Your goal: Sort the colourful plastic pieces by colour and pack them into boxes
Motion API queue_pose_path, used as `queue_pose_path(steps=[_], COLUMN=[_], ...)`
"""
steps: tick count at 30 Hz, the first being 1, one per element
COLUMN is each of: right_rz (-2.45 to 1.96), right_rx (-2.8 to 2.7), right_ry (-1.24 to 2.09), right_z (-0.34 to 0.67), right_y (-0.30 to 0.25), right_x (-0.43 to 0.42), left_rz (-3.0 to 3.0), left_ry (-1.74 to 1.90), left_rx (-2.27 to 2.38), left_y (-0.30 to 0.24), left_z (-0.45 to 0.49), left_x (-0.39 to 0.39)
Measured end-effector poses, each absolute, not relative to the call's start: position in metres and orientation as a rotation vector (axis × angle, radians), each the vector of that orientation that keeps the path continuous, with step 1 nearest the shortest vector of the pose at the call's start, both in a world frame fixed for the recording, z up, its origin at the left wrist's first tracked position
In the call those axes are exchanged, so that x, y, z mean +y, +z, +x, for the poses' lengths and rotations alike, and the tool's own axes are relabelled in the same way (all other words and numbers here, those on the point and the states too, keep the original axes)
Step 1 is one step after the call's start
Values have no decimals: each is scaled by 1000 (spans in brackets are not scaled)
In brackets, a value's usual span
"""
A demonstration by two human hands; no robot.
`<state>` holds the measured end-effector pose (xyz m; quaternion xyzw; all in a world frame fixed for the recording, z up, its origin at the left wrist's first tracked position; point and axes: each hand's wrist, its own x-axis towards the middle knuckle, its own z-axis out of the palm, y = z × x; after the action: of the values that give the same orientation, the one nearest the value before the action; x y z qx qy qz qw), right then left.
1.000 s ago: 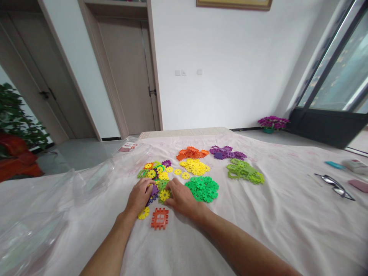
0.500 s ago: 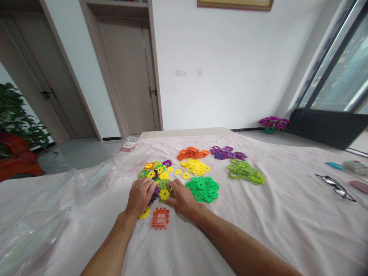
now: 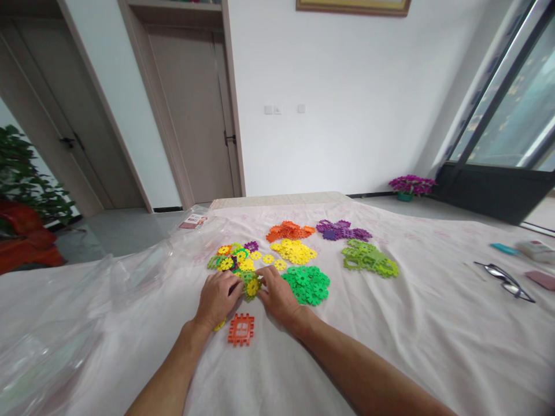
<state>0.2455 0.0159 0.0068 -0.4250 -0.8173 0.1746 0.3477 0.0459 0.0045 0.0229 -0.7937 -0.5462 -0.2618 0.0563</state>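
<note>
On a pale cloth, my left hand [image 3: 217,299] and my right hand [image 3: 277,294] meet over a mixed pile of plastic interlocking pieces [image 3: 234,260]. Both have fingers curled down onto pieces between them, around a yellow flower piece [image 3: 252,286]. What each grips is hidden under the fingers. An orange grid piece [image 3: 241,329] lies just in front of the hands. Sorted heaps lie beyond: dark green [image 3: 307,283], yellow [image 3: 295,251], orange [image 3: 288,231], purple [image 3: 342,230], light green [image 3: 368,258].
Clear plastic bags [image 3: 139,271] lie crumpled at the left on the cloth [image 3: 411,323]. Glasses [image 3: 505,280], a teal item [image 3: 505,249] and small boxes sit at the right. Doors, a potted plant and a window stand beyond.
Both hands have drawn closer together over the pile. The left hand shifted right and now covers most of the yellow piece beside the orange grid.
</note>
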Motion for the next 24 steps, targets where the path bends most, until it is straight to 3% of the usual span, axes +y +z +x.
queue_pose_path(steps=[11,24], right_rz=[-1177,-1081], right_rx=[-2209,-2173], right_ry=[421,424], right_z=[247,252], right_y=[14,19], right_x=[12,12], left_rz=[-2534,-2332], left_ry=[-741,-826], left_rx=[-1522,-1668], left_y=[28,18], left_z=[59,57], left_x=[-3,3])
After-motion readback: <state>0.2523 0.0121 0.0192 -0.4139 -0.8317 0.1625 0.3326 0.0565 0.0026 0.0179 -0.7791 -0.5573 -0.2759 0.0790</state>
